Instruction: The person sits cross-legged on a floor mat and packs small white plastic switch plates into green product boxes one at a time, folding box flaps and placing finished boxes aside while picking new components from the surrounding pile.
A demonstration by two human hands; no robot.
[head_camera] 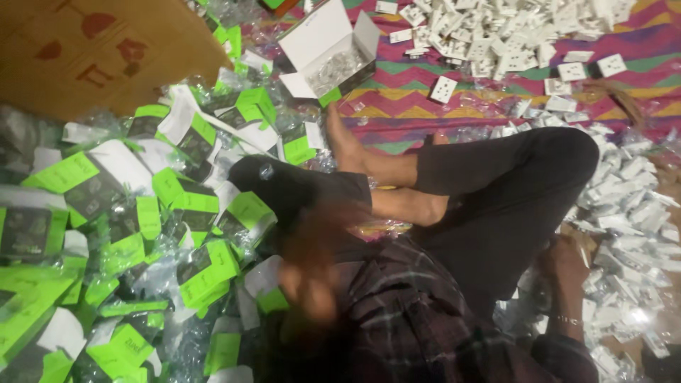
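I sit cross-legged on a zigzag-patterned mat [397, 99], in black trousers with bare feet. My left hand [312, 280] is a motion blur over my lap, beside the heap of green-and-black packets [206, 266]; whether it holds anything is not visible. My right hand [567, 266], a bracelet on its wrist, reaches down into the pile of white plastic-wrapped parts [631, 213] at my right. Its fingers are buried in the pile, so its grip is hidden.
An open white carton [319, 35] with clear bags inside lies ahead on the mat. Loose white wall sockets [496, 35] are heaped at the top right. A brown cardboard box [92, 50] stands at the top left.
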